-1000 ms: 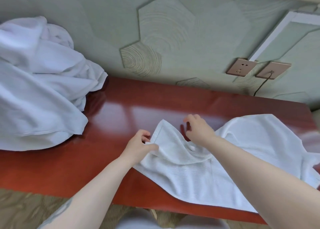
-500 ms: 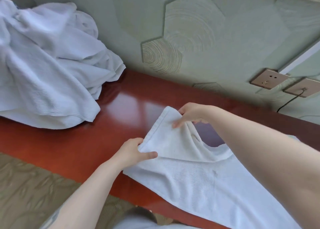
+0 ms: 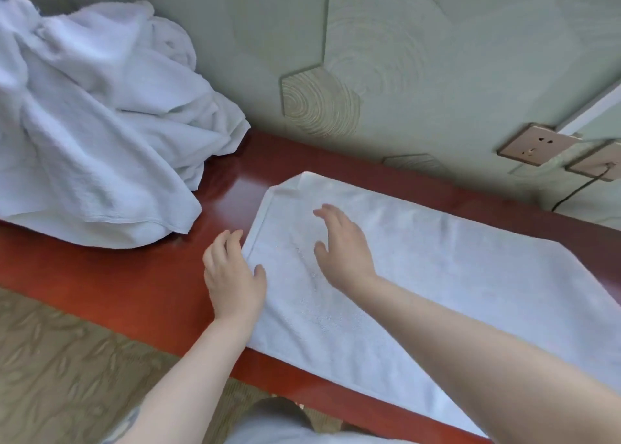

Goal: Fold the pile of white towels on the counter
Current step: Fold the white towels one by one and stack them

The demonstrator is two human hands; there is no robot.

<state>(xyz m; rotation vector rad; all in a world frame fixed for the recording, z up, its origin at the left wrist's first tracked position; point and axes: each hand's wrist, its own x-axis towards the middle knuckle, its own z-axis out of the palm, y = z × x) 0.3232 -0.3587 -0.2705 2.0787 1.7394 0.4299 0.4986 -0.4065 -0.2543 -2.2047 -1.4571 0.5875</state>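
A white towel [image 3: 437,275] lies spread flat along the red-brown counter [image 3: 134,275], its far left corner slightly turned over. My left hand [image 3: 232,275] lies flat with spread fingers at the towel's left edge, thumb on the cloth. Over the towel's left part is my right hand [image 3: 342,242], fingers straight and spread, holding nothing. A crumpled pile of white towels [image 3: 94,134] sits on the counter at the far left, apart from both hands.
A green patterned wall [image 3: 386,57] stands right behind the counter, with two sockets [image 3: 534,144] and a dark cable at the right. Below the counter's front edge lies patterned beige carpet [image 3: 67,376].
Both hands have let go of the towel's left end, which was held up; it now lies flat on the counter and both hands are open on or over it.
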